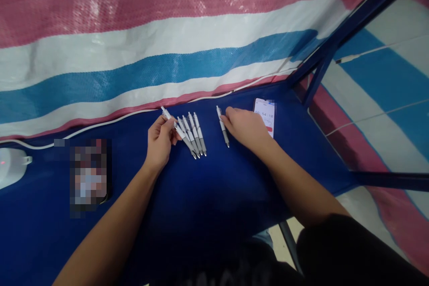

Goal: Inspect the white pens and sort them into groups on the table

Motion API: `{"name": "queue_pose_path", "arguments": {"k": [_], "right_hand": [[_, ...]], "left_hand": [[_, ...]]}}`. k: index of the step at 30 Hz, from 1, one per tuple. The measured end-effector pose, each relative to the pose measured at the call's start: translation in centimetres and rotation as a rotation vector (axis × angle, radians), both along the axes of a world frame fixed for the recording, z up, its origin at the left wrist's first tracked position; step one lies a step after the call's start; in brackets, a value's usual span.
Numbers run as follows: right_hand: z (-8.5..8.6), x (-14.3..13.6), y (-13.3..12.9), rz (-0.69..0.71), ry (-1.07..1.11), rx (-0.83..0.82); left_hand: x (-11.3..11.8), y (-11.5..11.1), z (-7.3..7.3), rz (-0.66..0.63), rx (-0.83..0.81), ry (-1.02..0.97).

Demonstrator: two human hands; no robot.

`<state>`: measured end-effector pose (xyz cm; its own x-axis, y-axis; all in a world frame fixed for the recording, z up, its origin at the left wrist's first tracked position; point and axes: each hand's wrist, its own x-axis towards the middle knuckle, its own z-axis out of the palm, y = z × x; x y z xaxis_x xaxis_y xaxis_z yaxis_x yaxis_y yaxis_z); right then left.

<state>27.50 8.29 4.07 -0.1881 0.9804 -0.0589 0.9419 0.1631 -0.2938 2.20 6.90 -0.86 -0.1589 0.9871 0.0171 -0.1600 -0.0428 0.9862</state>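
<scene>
My left hand point(160, 140) pinches a white and grey pen point(181, 132) between thumb and fingers, slanted with its tip pointing down to the right. Just right of it, several similar pens point(197, 130) lie side by side in a slight fan, tips toward me; the held pen partly overlaps them. Apart from this group, another white and grey pen point(223, 131) is at the fingertips of my right hand point(247, 126). The right thumb and index finger are closed at that pen's upper part. The other right fingers are curled out of sight.
A lit phone point(270, 118) lies behind my right hand on the blue table point(214, 196). At left are a pixelated, phone-like object point(90, 174) and a white device point(12, 167). A white cable point(110, 120) runs along the striped sheet point(167, 67). Blue frame bars point(355, 18) stand at right.
</scene>
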Motion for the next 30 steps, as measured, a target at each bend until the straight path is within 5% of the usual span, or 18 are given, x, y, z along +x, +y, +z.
{"name": "queue_pose_path", "arguments": {"k": [3,6,15,17,22,30], "right_hand": [[1.6,-1.8,-2.5,0.123,0.113,0.079],[1.9,-2.9,-3.8,0.28,0.227,-0.048],[-0.3,-1.4,-1.2,0.451,0.676,-0.371],[-0.5,-1.4,-1.0,0.447,0.645,-0.368],[-0.8,-2.1,-1.5,0.303,0.274,0.048],[-1.3,-1.0,-0.8,0.242,0.552,-0.003]], "left_hand": [[0.6,-0.2,0.5,-0.058,-0.003,-0.039],[1.2,-0.5,0.9,-0.126,-0.006,-0.067],[0.9,-0.3,1.4,-0.244,0.09,-0.137],[1.0,-0.2,1.3,-0.207,0.081,-0.129],[1.5,-0.2,1.0,-0.029,0.091,-0.067],[1.3,0.3,0.1,0.008,0.052,-0.132]]}}
